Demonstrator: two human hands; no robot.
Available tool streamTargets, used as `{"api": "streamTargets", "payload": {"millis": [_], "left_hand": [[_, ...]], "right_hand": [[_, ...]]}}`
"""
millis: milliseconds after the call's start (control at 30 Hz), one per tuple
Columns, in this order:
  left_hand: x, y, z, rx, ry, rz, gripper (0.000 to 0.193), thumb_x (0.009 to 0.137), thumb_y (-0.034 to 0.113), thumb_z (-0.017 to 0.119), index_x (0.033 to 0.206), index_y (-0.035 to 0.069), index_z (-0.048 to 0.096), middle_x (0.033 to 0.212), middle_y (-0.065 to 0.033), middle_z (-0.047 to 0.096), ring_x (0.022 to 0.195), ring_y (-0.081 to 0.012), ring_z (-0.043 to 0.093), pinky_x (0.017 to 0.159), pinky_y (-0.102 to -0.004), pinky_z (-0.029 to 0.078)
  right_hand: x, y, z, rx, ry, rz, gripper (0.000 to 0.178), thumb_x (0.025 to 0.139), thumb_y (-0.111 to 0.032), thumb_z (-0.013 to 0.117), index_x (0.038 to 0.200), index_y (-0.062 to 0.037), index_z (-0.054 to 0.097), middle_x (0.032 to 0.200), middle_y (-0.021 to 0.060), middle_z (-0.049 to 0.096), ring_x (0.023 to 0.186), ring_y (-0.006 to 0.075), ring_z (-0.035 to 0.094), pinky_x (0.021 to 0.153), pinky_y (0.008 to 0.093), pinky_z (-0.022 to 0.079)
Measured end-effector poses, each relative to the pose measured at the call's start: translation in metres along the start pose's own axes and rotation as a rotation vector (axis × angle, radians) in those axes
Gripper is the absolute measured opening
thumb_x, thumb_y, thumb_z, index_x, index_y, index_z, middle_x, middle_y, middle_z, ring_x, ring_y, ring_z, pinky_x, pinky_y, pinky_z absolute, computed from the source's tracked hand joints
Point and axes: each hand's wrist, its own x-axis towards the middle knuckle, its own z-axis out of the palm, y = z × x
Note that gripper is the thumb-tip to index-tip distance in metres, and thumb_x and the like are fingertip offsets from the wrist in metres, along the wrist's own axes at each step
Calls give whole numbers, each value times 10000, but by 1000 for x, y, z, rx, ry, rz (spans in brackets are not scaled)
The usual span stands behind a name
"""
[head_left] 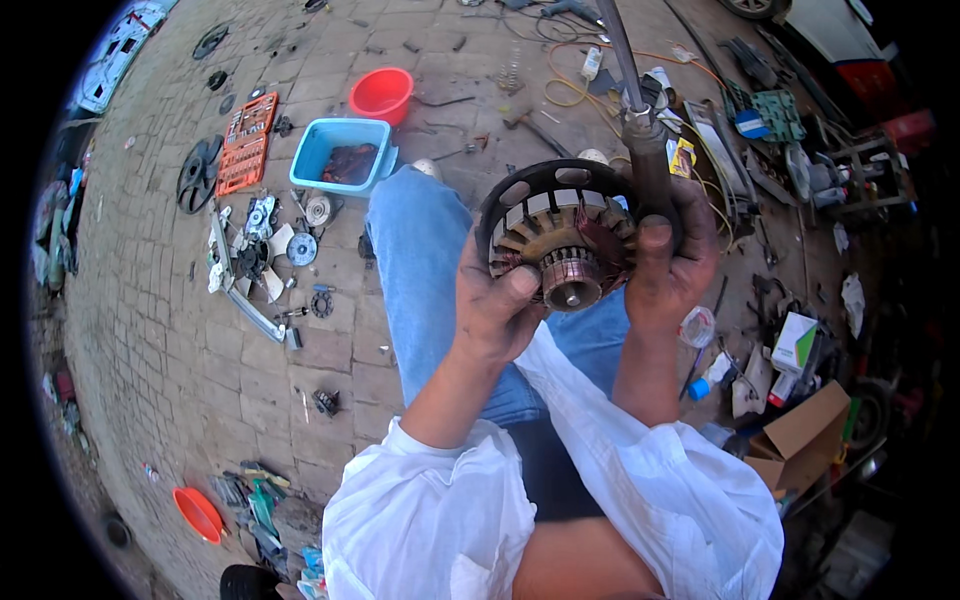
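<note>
Fingers of the left hand hold a round motor part, with the thumb on its front. The right hand wraps round a long metal tool that points up beside the motor part; I cannot tell if it grips that part too. The motor part is up over the person's blue jeans. Near the left knee, a blue tub sits by a red bowl on the brick floor. Left of the tub lies an orange tool case, next to a black fan.
</note>
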Motion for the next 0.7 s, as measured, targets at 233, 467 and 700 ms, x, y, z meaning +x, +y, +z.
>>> {"api": "streamTargets", "payload": {"millis": [233, 467, 700], "left_hand": [[5, 3, -7, 23, -41, -21, 812, 689, 268, 769, 1301, -21, 321, 1248, -208, 455, 1133, -320, 501, 938, -440, 445], [0, 2, -13, 201, 3, 150, 827, 662, 281, 791, 1280, -42, 347, 1231, -197, 467, 1111, -302, 513, 944, -413, 428], [4, 24, -9, 70, 41, 124, 809, 654, 295, 801, 1273, -2, 373, 1233, -199, 464, 1097, -319, 522, 899, -440, 477]], "right_hand": [[0, -6, -4, 6, -44, -7, 365, 846, -286, 636, 1015, 30, 563, 870, 42, 547, 795, 98, 496, 712, 224, 410], [2, -12, -7, 143, -75, 138, 356, 849, -290, 631, 1006, 19, 547, 853, 83, 598, 626, 85, 529, 554, 196, 418], [0, -26, -37, 112, -144, 150, 392, 831, -300, 649, 1017, 19, 516, 904, 186, 638, 557, 95, 542, 481, 199, 414]]}}
